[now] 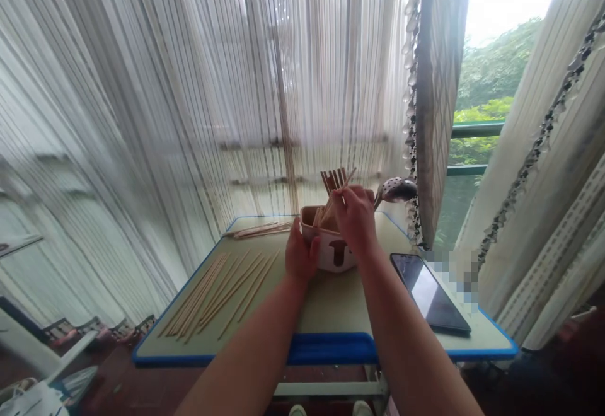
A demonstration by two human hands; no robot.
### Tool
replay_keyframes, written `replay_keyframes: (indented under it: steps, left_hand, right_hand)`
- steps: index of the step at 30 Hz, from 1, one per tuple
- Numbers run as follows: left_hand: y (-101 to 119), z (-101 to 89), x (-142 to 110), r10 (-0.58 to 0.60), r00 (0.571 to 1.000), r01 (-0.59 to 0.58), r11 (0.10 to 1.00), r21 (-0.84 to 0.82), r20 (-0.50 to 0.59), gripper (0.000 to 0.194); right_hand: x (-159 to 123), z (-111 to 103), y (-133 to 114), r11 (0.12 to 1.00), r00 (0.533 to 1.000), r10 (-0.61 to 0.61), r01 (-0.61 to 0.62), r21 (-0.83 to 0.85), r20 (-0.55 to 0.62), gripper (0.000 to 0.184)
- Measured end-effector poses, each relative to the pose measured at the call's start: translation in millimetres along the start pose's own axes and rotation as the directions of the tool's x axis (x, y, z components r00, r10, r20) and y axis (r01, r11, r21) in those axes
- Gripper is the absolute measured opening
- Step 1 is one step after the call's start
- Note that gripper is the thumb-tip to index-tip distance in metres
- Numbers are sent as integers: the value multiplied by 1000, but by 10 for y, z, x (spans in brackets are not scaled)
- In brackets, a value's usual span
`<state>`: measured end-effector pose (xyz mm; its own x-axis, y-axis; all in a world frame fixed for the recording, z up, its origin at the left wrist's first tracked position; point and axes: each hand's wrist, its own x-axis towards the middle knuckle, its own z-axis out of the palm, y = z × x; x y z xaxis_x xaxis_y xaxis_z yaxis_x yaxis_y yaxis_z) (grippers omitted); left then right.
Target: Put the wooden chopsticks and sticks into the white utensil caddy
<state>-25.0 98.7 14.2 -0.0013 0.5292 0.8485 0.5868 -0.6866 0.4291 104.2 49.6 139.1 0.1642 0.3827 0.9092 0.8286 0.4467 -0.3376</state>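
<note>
A white utensil holder (334,258) with a brown design on its front stands on the table. My left hand (301,255) is closed around its left side. Over its opening, my right hand (355,214) pinches some thin wooden chopsticks (327,209), whose lower ends reach into the holder. Behind the right hand a brown slotted turner (333,178) rises out of the holder. A metal slotted spoon (396,190) leans out on the right. Many loose chopsticks (208,293) lie on the table to the left, and more chopsticks (262,231) lie near the back edge.
The pale table (331,309) has a blue rim. A dark tablet (429,293) lies on its right side. Sheer curtains (321,88) hang right behind the table, with a beaded curtain edge (412,101) close to the spoon. A window with green rails (477,130) is at right.
</note>
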Motion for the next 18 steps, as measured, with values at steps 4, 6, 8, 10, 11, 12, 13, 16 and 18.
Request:
replay_keyframes:
  steps: [4, 6, 8, 10, 11, 12, 13, 16, 18]
  left_hand:
    - [27, -2, 9, 64, 995, -54, 991, 122, -78, 67]
    - [43, -4, 13, 60, 989, -38, 987, 158, -136, 68]
    - [53, -5, 16, 52, 984, -23, 985, 170, -169, 67]
    - [56, -6, 18, 52, 984, -22, 984, 174, -170, 67]
    - [55, -7, 18, 55, 985, -25, 984, 176, -166, 67]
    - [53, -8, 17, 60, 985, -30, 984, 178, -160, 66]
    - [52, -8, 16, 64, 986, -35, 983, 179, -156, 66]
    - [51, -11, 11, 74, 987, -50, 985, 165, -143, 65]
    - [56, -10, 11, 73, 988, -52, 987, 150, -138, 65]
  right_hand:
    - [-28, 124, -38, 998, 997, 9, -5, -60, 73, 32]
    - [1, 155, -44, 998, 991, 37, -31, -54, 132, 31]
    - [46, 155, -44, 998, 982, 53, -46, -43, 179, 30]
    - [88, 131, -45, 999, 977, 31, -26, -30, 211, 30]
    - [103, 114, -49, 1000, 975, 12, -7, -23, 222, 30]
    - [112, 95, -55, 1000, 973, -5, 9, -17, 230, 30]
    - [117, 76, -62, 1000, 972, -17, 20, -13, 235, 31]
    - [101, 30, -80, 999, 962, -40, 41, 2, 269, 30]
    - [73, 10, -79, 998, 953, -54, 48, 27, 297, 29]
